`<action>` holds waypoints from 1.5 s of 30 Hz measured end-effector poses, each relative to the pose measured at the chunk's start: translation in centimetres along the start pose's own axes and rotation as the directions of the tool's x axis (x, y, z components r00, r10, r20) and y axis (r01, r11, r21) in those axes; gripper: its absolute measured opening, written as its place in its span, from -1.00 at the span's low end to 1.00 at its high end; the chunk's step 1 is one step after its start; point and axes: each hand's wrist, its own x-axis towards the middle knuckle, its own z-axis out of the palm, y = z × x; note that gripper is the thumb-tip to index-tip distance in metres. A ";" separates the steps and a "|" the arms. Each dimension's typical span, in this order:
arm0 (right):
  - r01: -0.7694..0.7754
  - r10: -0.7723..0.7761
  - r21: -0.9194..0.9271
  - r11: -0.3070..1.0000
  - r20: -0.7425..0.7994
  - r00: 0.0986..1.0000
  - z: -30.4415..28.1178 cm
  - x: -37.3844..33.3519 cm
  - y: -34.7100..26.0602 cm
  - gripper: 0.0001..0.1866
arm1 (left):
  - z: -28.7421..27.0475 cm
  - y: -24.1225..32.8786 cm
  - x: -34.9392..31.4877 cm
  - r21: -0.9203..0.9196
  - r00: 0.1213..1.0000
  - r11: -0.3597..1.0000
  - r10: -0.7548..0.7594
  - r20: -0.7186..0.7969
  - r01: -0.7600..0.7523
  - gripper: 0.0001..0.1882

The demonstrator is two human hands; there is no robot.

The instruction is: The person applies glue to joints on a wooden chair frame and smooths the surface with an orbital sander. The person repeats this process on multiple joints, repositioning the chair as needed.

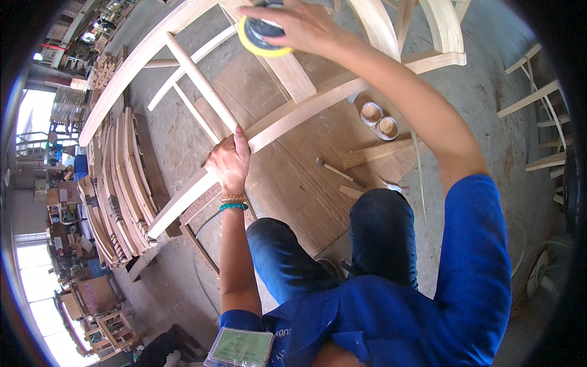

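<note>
A pale wooden furniture frame (293,113) lies across the space before me, with long curved rails joined by a round rung (199,79) and a wide flat slat (293,76). My left hand (229,162) is wrapped round the near rail, close to where the rung meets it. At the top, my right hand (309,27) grips a round, dark power sander with a yellow pad (260,48). The sander sits over the flat slat; its pad seems to rest on the wood. My fingers hide part of its body.
Cardboard sheets (299,202) cover the floor under the frame. On them are two open tubs of brownish material (379,120), a brush (339,172) and a wooden offcut (379,153). Curved wooden parts (122,189) are stacked at left. A thin hose (420,165) runs beside my right knee.
</note>
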 end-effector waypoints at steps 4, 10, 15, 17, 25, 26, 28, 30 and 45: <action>0.026 -0.026 0.014 1.000 0.037 0.999 -0.3 -1.6 -2.1 -0.29 | -0.5 -0.7 -0.3 0.025 0.999 0.999 -0.026 -0.024 0.027 -0.38; -0.138 0.138 -0.004 0.990 0.052 0.989 -0.4 1.7 -0.3 -0.32 | -0.1 -0.1 -0.2 0.047 1.000 0.999 0.015 -0.019 -0.014 -0.49; -0.016 0.016 0.005 1.000 0.023 1.000 0.3 0.4 -0.6 -0.31 | -0.3 -0.1 -0.2 0.036 0.999 0.999 0.009 -0.033 -0.008 -0.47; -0.043 0.029 0.089 0.995 0.147 0.989 -0.1 0.8 -2.7 -0.32 | -1.0 -1.3 -0.4 0.102 0.997 0.995 0.000 -0.079 0.008 -0.41; -0.074 0.077 0.022 0.997 -0.186 0.979 1.1 5.4 1.1 -0.35 | 0.0 0.1 -0.7 0.010 0.998 0.999 0.032 -0.057 -0.032 -0.42; -0.025 0.016 -0.037 0.999 -0.230 0.973 1.1 5.4 1.0 -0.36 | 0.0 0.2 -0.7 0.004 0.997 0.999 0.038 -0.070 -0.038 -0.41; -0.019 0.008 -0.063 0.998 -0.162 0.987 0.5 4.3 1.3 -0.35 | 0.4 0.6 -0.4 -0.003 0.998 0.999 0.039 -0.053 -0.039 -0.40; -0.084 0.080 0.075 0.994 0.058 0.995 0.9 2.3 -1.0 -0.33 | -0.2 -0.8 -0.4 0.039 0.999 0.999 -0.003 -0.038 0.004 -0.43; 0.043 -0.039 -0.131 0.990 0.034 0.999 1.1 -6.0 -1.6 -0.14 | -0.8 -0.4 1.8 0.104 0.999 0.994 -0.039 0.026 0.036 -0.45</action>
